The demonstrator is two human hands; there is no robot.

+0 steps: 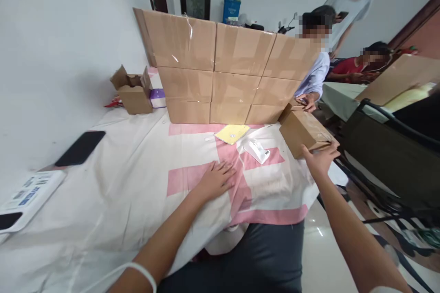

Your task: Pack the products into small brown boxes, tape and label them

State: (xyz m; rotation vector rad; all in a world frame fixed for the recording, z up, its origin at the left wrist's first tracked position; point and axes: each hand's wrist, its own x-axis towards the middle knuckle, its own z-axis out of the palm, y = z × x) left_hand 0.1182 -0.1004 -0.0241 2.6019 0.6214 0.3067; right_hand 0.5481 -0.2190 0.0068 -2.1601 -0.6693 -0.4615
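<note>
My left hand (217,177) lies flat on the pink and white cloth (195,151), fingers spread and holding nothing. At the table's right edge my right hand (321,158) grips the near end of a brown cardboard box (299,132), thumb on one side and fingers round the far corner. Just ahead of my left hand are a yellow sheet of small stickers or paper (232,134) and a white tape dispenser (257,151). Behind them stands a wall of stacked, taped cardboard boxes (237,75).
A co-worker's hand (309,100) touches another small box (294,105) beyond mine. An opened carton (137,98) stands at the back left. A black phone (80,148) and a white printed box (36,197) lie along the left wall. A dark chair (385,160) stands at right.
</note>
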